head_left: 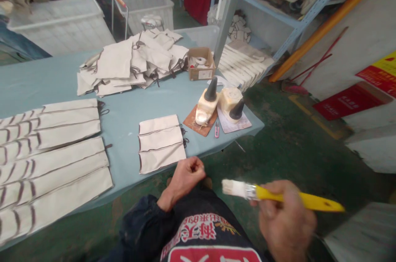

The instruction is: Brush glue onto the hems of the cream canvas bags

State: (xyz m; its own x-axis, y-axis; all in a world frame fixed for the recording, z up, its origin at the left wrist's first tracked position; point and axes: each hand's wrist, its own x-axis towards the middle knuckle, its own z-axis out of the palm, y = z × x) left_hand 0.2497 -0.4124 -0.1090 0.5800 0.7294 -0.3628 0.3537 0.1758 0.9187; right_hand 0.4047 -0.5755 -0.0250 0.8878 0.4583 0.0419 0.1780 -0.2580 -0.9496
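Note:
My right hand (286,216) is wrapped round the yellow handle of a paintbrush (300,201). The brush lies roughly level in the air, off the table, its pale bristles pointing left. Curled loosely at the front table edge is my left hand (188,173), with nothing visible in its fingers. Just beyond it, several cream fabric pieces with dark edging (161,142) lie overlapped in a small row. To their right, a cream block with a black cone (206,107) stands on a brown board, beside a second block with a cone (232,103) and pink thread snips (217,130).
Overlapping rows of cream fabric (62,163) cover the left of the blue-covered table (123,130). Behind are a loose fabric heap (130,60) and a cardboard box (201,64). A metal post (230,14) rises at the table's right. White bins (64,22) stand beyond.

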